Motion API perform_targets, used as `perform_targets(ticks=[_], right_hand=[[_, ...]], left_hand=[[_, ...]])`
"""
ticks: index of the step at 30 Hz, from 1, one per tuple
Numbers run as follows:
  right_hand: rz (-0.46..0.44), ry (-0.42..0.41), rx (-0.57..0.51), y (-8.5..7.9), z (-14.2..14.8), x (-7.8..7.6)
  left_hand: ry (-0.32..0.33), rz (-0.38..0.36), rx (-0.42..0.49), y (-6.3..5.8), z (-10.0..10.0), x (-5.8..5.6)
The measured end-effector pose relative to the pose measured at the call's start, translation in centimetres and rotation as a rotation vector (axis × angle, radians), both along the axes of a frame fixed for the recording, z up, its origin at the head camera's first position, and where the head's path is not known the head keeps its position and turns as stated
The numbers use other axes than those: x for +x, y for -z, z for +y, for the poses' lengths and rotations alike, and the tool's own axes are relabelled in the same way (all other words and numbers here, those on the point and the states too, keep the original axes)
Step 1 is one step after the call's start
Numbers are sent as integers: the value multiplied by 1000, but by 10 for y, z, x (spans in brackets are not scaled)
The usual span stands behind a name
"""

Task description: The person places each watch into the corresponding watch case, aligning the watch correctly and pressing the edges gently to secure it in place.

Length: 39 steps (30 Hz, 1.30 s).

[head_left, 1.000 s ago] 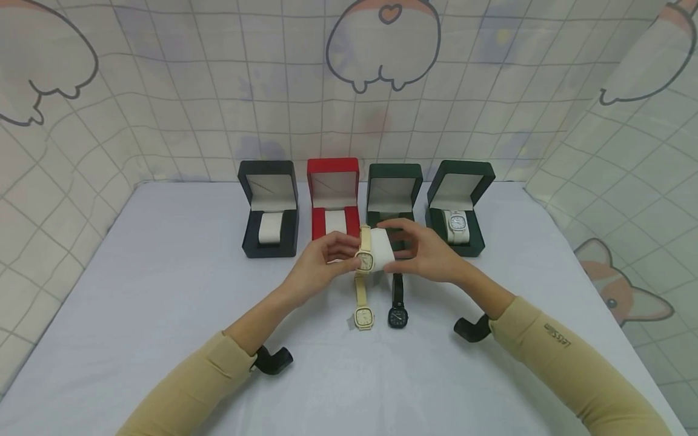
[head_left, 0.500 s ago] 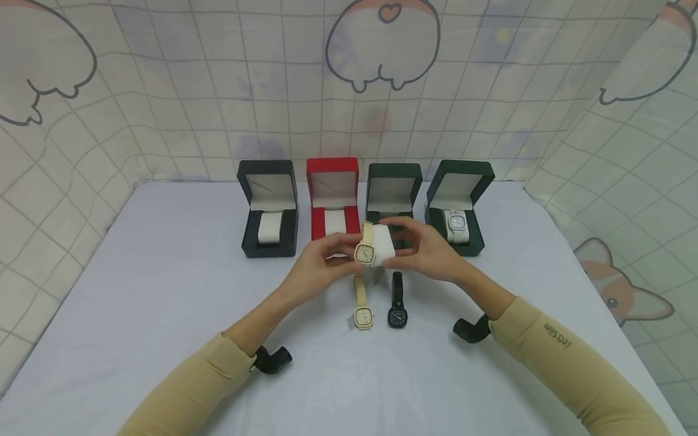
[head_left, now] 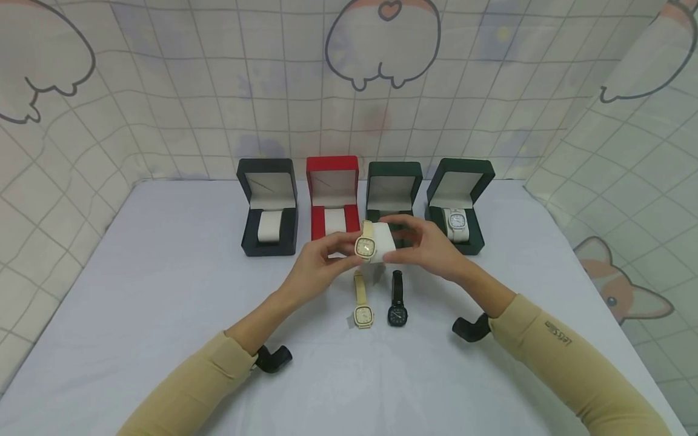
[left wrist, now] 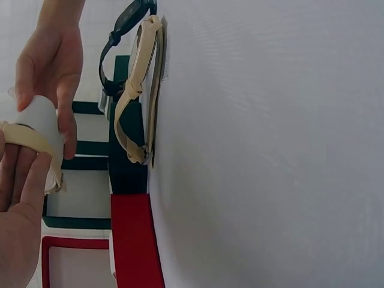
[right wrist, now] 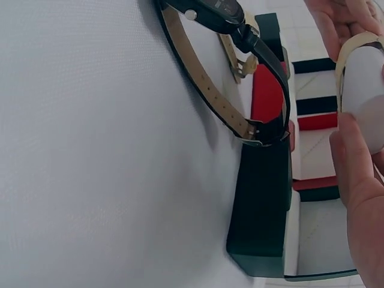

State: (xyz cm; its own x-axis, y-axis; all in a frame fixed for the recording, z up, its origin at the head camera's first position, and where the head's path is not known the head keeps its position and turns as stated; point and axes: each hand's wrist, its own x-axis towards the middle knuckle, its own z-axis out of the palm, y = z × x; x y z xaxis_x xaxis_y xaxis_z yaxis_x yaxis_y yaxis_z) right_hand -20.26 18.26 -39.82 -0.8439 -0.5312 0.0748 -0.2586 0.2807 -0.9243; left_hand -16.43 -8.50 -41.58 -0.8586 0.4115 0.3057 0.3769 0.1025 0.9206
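A cream-strapped watch (head_left: pixel 365 247) with a square gold case is in my left hand (head_left: pixel 319 269), fingers and thumb gripping it at its left side. My right hand (head_left: pixel 425 247) pinches a white watch cushion (head_left: pixel 385 241) from the right. In the right wrist view the cream strap (right wrist: pixel 347 57) loops round one end of the cushion (right wrist: pixel 362 90). Both are held above the table, in front of the open green box (head_left: pixel 394 181), whose lower part is mostly hidden by the right hand. Below the hands lie a second cream watch (head_left: pixel 363 315) and a black watch (head_left: pixel 397 315).
An open black box (head_left: pixel 251 239) and an open red box (head_left: pixel 319 224), each with a white cushion, stand left of the green one. To its right, another dark green box (head_left: pixel 476 239) holds a white watch (head_left: pixel 457 223). A patterned grid cloth (head_left: pixel 218 109) hangs behind the table.
The held watch and cushion have risen slightly, and the watch face has tipped up and moved a little away from me. Boxes and the lying watches stay in place.
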Motion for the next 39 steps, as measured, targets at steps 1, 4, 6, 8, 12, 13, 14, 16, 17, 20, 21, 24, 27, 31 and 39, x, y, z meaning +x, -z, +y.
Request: perform_targets(ticks=[1, 4, 6, 8, 12, 13, 14, 16, 17, 20, 21, 24, 27, 31, 39], right_hand=[[-2, 4, -1, 0, 0, 0], [-5, 16, -5, 1, -1, 0], [-5, 22, -8, 2, -2, 0], [-4, 24, -16, 3, -3, -1], [-10, 28, -29, 4, -5, -1], [-10, 30, -29, 3, -6, -1], [-11, 33, -29, 3, -6, 0], [-13, 37, -29, 3, -7, 0], [-12, 39, -30, 3, -7, 0], [-14, 47, -34, 4, -8, 0], [-12, 52, -34, 5, -9, 0], [-7, 62, -32, 5, -10, 2], [-4, 71, -37, 5, -12, 2], [-9, 70, -62, 4, -15, 3], [-26, 16, -81, 7, -11, 3]], left_hand=[[-3, 5, -3, 0, 0, 0], [-17, 16, -14, -1, 1, 0], [-25, 23, -17, -1, 2, 0], [-35, 25, -17, -1, 3, 0], [-52, 24, -7, -1, 5, 0], [-55, 25, -4, -1, 5, 0], [-59, 27, -3, -1, 5, 0], [-65, 30, -1, 0, 5, 0], [-69, 33, -1, 0, 6, 0], [-82, 39, 0, 1, 7, 1], [-86, 39, -1, 1, 7, 1], [-100, 40, -4, 1, 8, 2], [-99, 32, 0, 2, 8, 2], [-69, 16, 4, 2, 7, -1], [20, -56, -11, -1, 2, -11]])
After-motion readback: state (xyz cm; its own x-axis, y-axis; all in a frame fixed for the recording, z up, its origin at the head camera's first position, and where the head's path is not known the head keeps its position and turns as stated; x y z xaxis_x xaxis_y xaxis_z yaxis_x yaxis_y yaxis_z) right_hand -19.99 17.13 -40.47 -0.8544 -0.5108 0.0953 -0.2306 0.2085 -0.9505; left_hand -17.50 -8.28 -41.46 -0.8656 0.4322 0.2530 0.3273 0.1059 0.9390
